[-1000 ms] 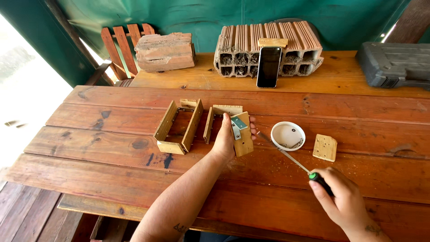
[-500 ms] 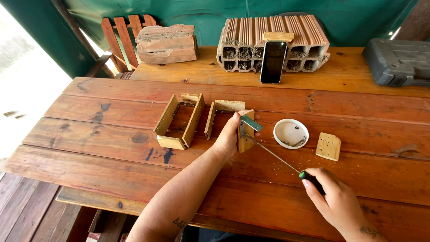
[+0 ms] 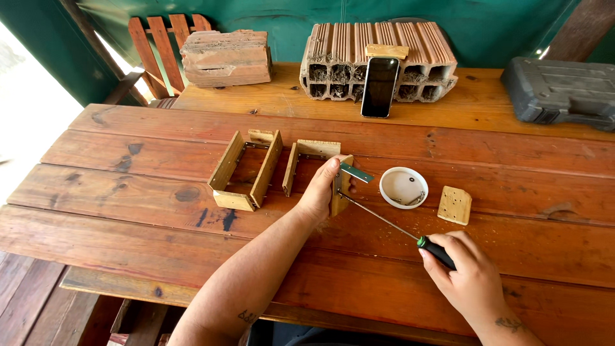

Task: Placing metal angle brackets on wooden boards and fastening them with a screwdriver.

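Head view, items on a red-brown plank bench (image 3: 128,186).

Left hand (image 3: 322,192): fingers curled around an upright wooden frame piece (image 3: 339,189) near the bench's middle, steadying it; a small grey metal bracket (image 3: 356,172) sits at the top of that piece.

Right hand (image 3: 467,272): closed around the black-and-green handle of a long screwdriver (image 3: 384,221), at the near right. The shaft runs up and left, its tip meeting the frame piece just below the bracket.

Left of the held piece: an open wooden frame (image 3: 246,170) lying on the bench, and a second narrow frame (image 3: 307,160) just beside it.

Right of the held piece: a white round dish (image 3: 403,188) holding small metal parts, then a small square wooden block (image 3: 455,205) with holes.

Far side: a hollow clay brick (image 3: 378,54) with a dark phone (image 3: 379,86) leaning against it, a rough brick block (image 3: 224,57) to its left, a grey tool case (image 3: 557,93) at far right.
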